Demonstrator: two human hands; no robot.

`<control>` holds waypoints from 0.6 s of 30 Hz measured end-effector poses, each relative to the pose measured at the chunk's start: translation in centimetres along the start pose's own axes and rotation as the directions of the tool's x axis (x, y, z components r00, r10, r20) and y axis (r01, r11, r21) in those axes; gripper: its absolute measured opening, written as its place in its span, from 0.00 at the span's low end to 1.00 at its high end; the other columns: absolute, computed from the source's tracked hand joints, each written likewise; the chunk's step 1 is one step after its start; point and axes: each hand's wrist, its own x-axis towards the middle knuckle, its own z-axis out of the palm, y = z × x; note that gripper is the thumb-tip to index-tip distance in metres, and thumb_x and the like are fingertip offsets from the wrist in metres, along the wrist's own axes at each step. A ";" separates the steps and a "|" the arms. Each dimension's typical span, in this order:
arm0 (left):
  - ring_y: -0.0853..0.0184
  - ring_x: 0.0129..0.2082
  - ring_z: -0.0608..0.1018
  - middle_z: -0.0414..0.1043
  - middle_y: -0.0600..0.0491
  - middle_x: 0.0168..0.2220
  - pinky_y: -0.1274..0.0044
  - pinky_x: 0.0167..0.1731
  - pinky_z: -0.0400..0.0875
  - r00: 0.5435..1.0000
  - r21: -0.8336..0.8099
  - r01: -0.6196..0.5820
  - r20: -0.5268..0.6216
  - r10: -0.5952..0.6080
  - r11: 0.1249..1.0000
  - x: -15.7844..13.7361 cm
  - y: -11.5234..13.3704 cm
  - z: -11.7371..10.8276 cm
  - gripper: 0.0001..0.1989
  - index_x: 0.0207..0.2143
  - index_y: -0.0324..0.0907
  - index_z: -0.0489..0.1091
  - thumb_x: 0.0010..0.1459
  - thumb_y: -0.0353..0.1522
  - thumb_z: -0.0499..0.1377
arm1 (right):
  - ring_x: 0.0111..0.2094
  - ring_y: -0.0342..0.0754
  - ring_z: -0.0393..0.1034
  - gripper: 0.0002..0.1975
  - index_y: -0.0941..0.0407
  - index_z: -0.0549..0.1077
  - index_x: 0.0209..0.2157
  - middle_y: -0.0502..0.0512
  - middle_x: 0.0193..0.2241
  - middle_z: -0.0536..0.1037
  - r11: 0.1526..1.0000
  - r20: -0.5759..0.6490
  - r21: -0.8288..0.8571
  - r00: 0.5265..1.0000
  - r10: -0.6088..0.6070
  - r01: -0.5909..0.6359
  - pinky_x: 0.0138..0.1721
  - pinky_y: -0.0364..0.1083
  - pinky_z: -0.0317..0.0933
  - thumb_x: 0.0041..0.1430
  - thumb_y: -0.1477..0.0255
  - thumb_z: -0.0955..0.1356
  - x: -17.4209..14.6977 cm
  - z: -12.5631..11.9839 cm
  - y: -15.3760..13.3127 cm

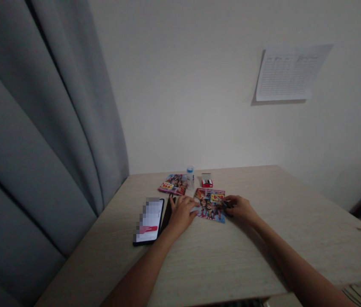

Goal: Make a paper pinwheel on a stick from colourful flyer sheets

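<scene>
Head view: left hand (182,213) lies flat and open, pressing the colourful printed picture card (210,204) on the pale wooden surface (231,256). Right hand (240,209) pinches a small dark thing at the card's edge.

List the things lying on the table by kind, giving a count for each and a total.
Colourful printed sheets: 2
Phone: 1
Small bottle: 1
Small red and white box: 1
Dark flat item beside the phone: 1
Total: 6
</scene>
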 end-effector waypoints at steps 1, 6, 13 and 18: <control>0.56 0.61 0.65 0.76 0.54 0.51 0.41 0.62 0.26 1.000 -0.007 -0.004 -0.011 0.004 1.000 0.0 0.1 0.1 0.11 0.46 0.55 0.76 0.63 0.33 0.61 | 0.34 0.51 0.76 0.23 0.55 0.80 0.47 0.52 0.30 0.82 1.000 -0.001 -0.005 1.000 -0.005 0.005 0.38 0.46 0.62 0.45 0.72 0.70 0.0 0.1 -0.1; 0.56 0.60 0.66 0.76 0.54 0.51 0.42 0.62 0.24 0.999 -0.007 0.001 -0.041 -0.002 1.000 -0.3 0.2 0.7 0.11 0.46 0.56 0.77 0.64 0.34 0.60 | 0.36 0.52 0.75 0.23 0.54 0.80 0.46 0.52 0.31 0.82 1.000 -0.019 -0.010 1.000 -0.023 0.022 0.40 0.47 0.62 0.44 0.72 0.71 -0.2 0.3 -0.4; 0.50 0.63 0.62 0.71 0.54 0.56 0.40 0.61 0.24 0.999 0.044 -0.012 -0.034 0.014 0.999 -0.4 0.0 1.0 0.15 0.50 0.61 0.76 0.60 0.46 0.62 | 0.36 0.52 0.76 0.22 0.54 0.80 0.47 0.53 0.33 0.82 0.999 -0.045 -0.014 0.998 -0.038 0.037 0.41 0.47 0.63 0.47 0.70 0.70 -0.4 0.4 -0.6; 0.51 0.62 0.61 0.71 0.53 0.56 0.39 0.60 0.25 1.000 0.035 0.004 -0.018 -0.004 0.999 -0.3 0.1 0.8 0.17 0.50 0.61 0.75 0.59 0.48 0.63 | 0.40 0.54 0.75 0.21 0.52 0.80 0.47 0.56 0.35 0.82 0.997 -0.060 -0.064 0.997 -0.042 0.038 0.44 0.49 0.63 0.51 0.68 0.69 -0.5 -0.3 -0.6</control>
